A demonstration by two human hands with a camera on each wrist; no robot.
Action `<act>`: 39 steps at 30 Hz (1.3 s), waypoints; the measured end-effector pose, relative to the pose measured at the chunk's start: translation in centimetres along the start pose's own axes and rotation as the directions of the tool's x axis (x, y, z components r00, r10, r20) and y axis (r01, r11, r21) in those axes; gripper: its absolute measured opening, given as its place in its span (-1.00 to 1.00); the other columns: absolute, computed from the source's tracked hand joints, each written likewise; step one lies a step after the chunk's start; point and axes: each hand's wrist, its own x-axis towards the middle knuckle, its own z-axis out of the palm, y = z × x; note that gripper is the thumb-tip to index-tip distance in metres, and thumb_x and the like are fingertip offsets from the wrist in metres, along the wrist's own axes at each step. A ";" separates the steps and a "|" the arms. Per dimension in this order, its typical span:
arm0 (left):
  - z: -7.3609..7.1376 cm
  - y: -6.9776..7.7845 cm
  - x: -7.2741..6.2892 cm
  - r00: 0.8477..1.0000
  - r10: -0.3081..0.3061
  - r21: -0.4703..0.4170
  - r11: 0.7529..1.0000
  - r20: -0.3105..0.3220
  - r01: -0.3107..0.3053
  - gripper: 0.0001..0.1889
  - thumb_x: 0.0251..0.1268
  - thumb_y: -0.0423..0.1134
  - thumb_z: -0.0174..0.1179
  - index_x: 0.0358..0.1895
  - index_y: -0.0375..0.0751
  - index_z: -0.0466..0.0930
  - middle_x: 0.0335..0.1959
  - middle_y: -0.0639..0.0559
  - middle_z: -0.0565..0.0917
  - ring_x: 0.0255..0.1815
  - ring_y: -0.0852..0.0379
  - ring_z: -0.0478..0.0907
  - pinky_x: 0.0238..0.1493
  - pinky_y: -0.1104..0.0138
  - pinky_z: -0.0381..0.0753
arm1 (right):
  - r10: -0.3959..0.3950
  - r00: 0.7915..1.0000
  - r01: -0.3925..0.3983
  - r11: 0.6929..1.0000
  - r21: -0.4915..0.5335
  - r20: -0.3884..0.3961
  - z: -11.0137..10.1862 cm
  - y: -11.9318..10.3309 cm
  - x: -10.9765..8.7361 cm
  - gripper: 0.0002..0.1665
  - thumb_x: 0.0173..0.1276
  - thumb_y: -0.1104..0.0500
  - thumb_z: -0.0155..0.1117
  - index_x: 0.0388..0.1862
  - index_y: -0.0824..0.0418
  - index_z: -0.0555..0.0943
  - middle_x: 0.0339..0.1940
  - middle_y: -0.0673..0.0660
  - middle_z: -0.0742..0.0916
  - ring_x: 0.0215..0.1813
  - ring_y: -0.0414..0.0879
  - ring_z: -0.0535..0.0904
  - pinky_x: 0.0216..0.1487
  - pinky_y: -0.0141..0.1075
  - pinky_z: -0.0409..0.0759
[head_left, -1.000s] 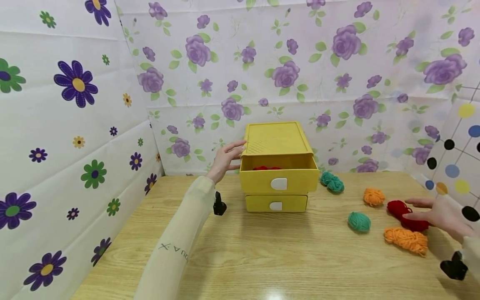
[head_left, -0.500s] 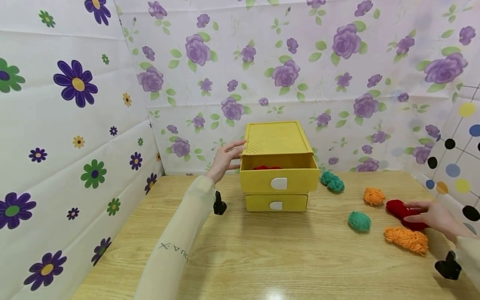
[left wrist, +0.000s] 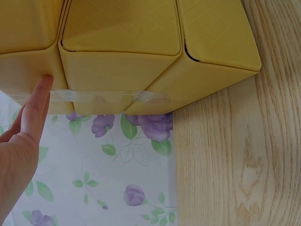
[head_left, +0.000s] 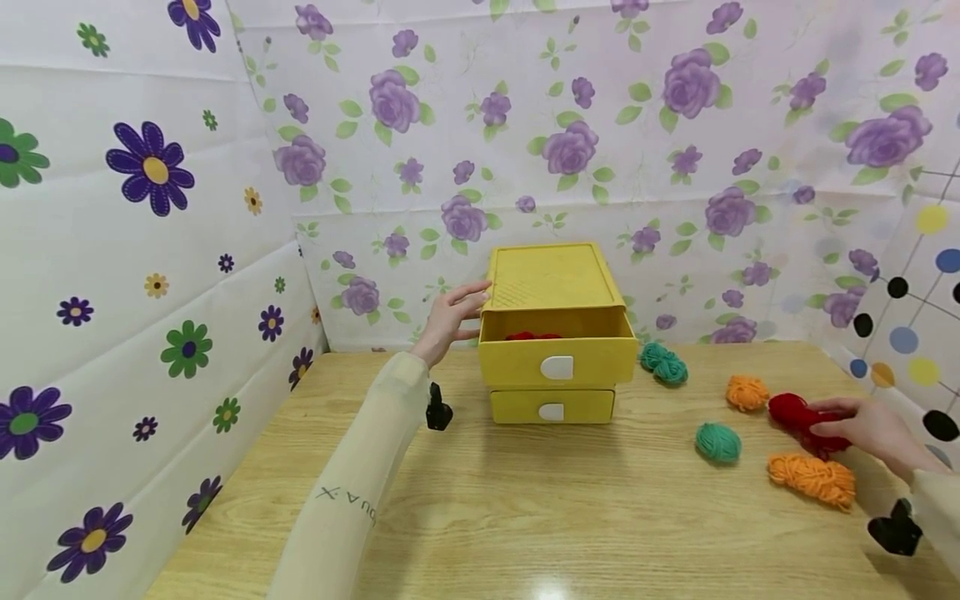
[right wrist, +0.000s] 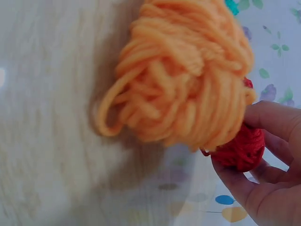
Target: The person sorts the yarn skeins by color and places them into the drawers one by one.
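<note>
My right hand [head_left: 873, 429] pinches a bundle of red yarn [head_left: 797, 417] at the right side of the table, thumb on one side and fingers on the other. In the right wrist view the red yarn [right wrist: 242, 149] shows between thumb and fingers, partly hidden behind orange yarn [right wrist: 183, 75]. Fingers extended, my left hand [head_left: 452, 321] rests against the left side of a yellow drawer cabinet [head_left: 555, 275]. In the left wrist view a fingertip [left wrist: 44, 84] presses its side wall. The cabinet's upper drawer [head_left: 517, 363] is pulled out with red yarn inside; the lower drawer [head_left: 585, 407] is closed.
Close in front of the right hand lies a long orange yarn bundle [head_left: 812, 481]. A small orange ball [head_left: 747, 392], a green ball [head_left: 717, 442] and a green bundle [head_left: 663, 364] lie between it and the cabinet. Floral cloth [head_left: 420, 167] hangs behind the table.
My right hand has moved left onto the red yarn and closed its fingers on it; the yarn has shifted slightly left. The left hand and cabinet stay as they were.
</note>
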 end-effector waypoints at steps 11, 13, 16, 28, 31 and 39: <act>-0.1 -0.2 0.2 1.000 -0.002 -0.013 1.000 0.002 0.002 -0.54 0.34 -0.20 0.04 0.27 -0.22 0.33 0.19 -0.12 0.37 0.05 -0.18 0.38 -0.09 0.06 0.48 | -0.039 0.999 0.039 0.999 -0.017 -0.023 -0.8 -3.0 0.0 -0.40 0.17 0.15 0.31 0.00 0.60 0.43 -0.12 0.55 0.52 -0.28 0.18 0.54 -0.38 -0.08 0.57; -0.1 -0.2 0.2 1.000 -0.003 -0.012 1.000 0.006 0.003 -0.54 0.34 -0.20 0.04 0.28 -0.23 0.32 0.19 -0.12 0.37 0.05 -0.17 0.38 -0.09 0.06 0.48 | -0.036 0.999 0.036 0.999 -0.024 -0.024 -0.9 -3.4 0.0 -0.40 0.17 0.12 0.30 0.01 0.58 0.44 -0.10 0.54 0.51 -0.26 0.20 0.52 -0.38 -0.08 0.56; 0.0 -0.3 0.2 1.000 0.002 -0.010 1.000 0.014 -0.002 -0.54 0.35 -0.21 0.02 0.28 -0.23 0.31 0.19 -0.14 0.36 0.04 -0.15 0.40 -0.09 0.06 0.48 | -0.045 0.999 0.044 0.998 -0.037 -0.024 -1.1 -3.8 0.1 -0.37 0.18 0.05 0.29 0.01 0.56 0.46 -0.14 0.51 0.55 -0.26 0.19 0.53 -0.40 -0.10 0.55; 0.0 -0.3 0.2 1.000 -0.009 -0.012 1.000 0.007 0.009 -0.57 0.35 -0.22 0.03 0.26 -0.21 0.35 0.17 -0.13 0.39 0.01 -0.12 0.42 -0.08 0.05 0.47 | -0.103 0.995 0.102 0.992 -0.068 -0.013 -2.3 -7.2 0.5 -0.30 0.17 -0.04 0.29 0.05 0.52 0.46 -0.18 0.43 0.58 -0.33 0.06 0.53 -0.46 -0.23 0.49; 0.0 -0.3 0.2 1.000 -0.006 -0.014 1.000 0.008 0.006 -0.57 0.35 -0.22 0.03 0.26 -0.21 0.35 0.17 -0.14 0.38 0.02 -0.13 0.42 -0.08 0.05 0.47 | -0.134 0.991 0.133 0.989 -0.068 0.000 -2.6 -8.1 0.4 -0.29 0.18 -0.08 0.28 0.07 0.47 0.47 -0.12 0.44 0.56 -0.31 0.04 0.52 -0.44 -0.22 0.47; -0.1 -0.1 0.1 1.000 0.010 -0.011 1.000 0.015 -0.010 -0.52 0.32 -0.17 0.07 0.27 -0.23 0.33 0.18 -0.15 0.37 0.06 -0.20 0.36 -0.09 0.07 0.48 | -0.187 0.982 0.187 0.982 -0.016 0.026 -2.9 -10.8 0.1 -0.36 0.22 -0.04 0.26 0.12 0.40 0.46 0.05 0.49 0.46 -0.15 0.18 0.49 -0.32 -0.16 0.51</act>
